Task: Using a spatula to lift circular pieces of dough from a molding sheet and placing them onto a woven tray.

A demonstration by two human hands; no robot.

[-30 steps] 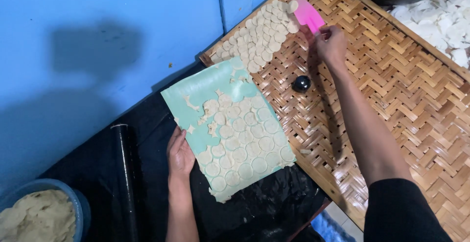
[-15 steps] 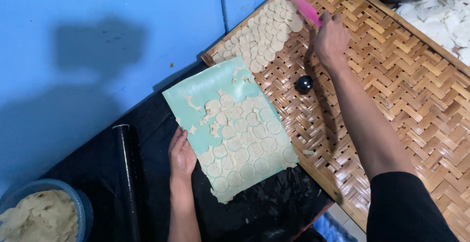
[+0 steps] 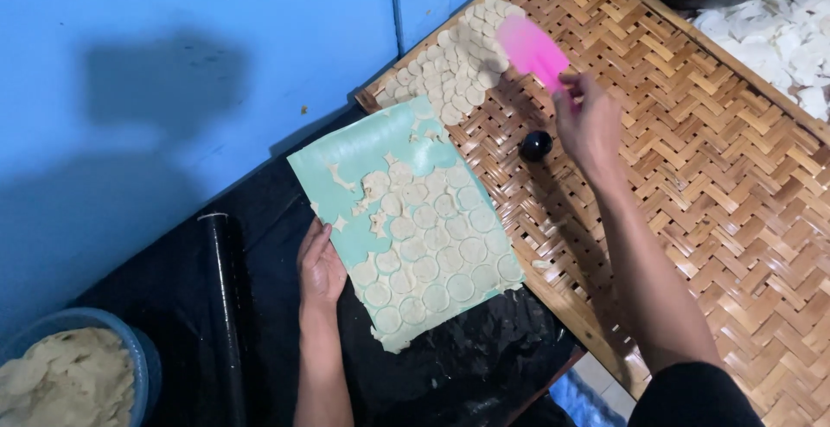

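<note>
1. Right hand (image 3: 588,124) – grip closed round a pink flat plastic scraper (image 3: 529,49), held over cut dough discs (image 3: 458,64) on the woven bamboo tray (image 3: 709,185).
2. Left hand (image 3: 320,267) lies flat, fingers loose, steadying the pale-green sheet of dough rounds (image 3: 415,228) – holding nothing.

pink scraper (image 3: 529,50) over dough rounds (image 3: 462,55)

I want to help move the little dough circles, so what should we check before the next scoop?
1. Right hand grips the pink scraper: ok.
2. Left hand steadies the green sheet at its edge: ok.
3. Dough circles left on the sheet: ok, many.
4. Free space on the woven tray beside the laid-out circles: ok.
5. Small black ball lies between sheet and scraper: not ok.
6. Scraper edge clean: cannot tell.
</note>
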